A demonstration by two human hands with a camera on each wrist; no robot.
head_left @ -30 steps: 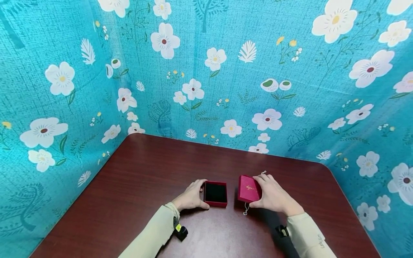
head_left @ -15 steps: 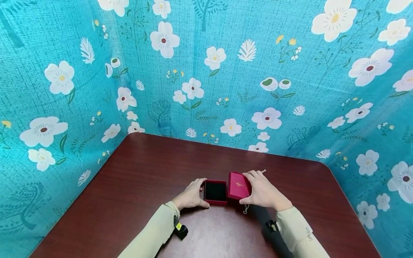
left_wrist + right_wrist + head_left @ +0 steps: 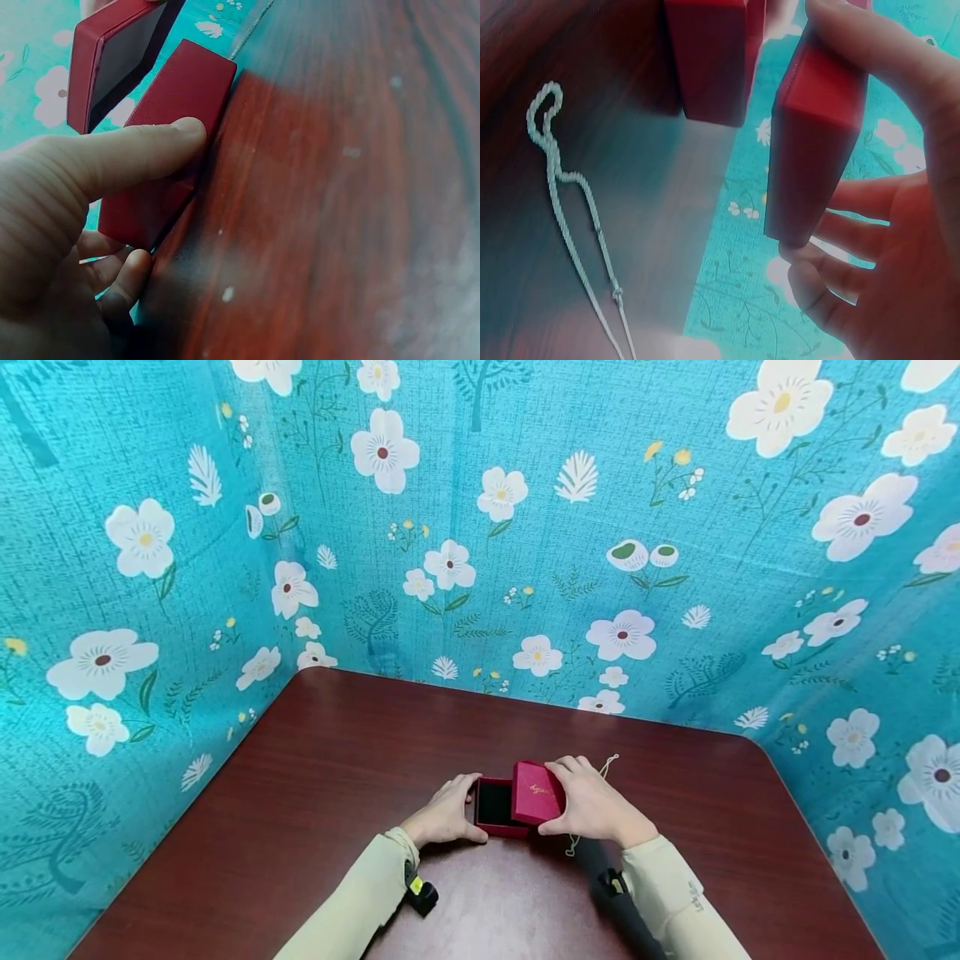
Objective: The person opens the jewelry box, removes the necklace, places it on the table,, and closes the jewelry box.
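Note:
A small red jewelry box base [image 3: 495, 802] with a black inside rests on the table. My left hand [image 3: 447, 816] holds it at its left end, the thumb on the near side, as the left wrist view shows on the red wall [image 3: 184, 82]. My right hand [image 3: 595, 804] grips the matching red box lid [image 3: 536, 793], which has gold lettering on top. Slightly tilted, the lid hangs over the right part of the base and hides it. In the right wrist view the lid [image 3: 814, 142] stands apart from the base [image 3: 712, 67].
A thin pale cord [image 3: 611, 765] lies on the table behind and under my right hand; its looped end [image 3: 547, 112] shows in the right wrist view. The dark red-brown wooden table [image 3: 375, 735] meets a blue floral cloth [image 3: 450, 635] at its back and sides.
My right hand has moved left with the box lid, from beside the base to partly over it. My left hand and the base have stayed in place.

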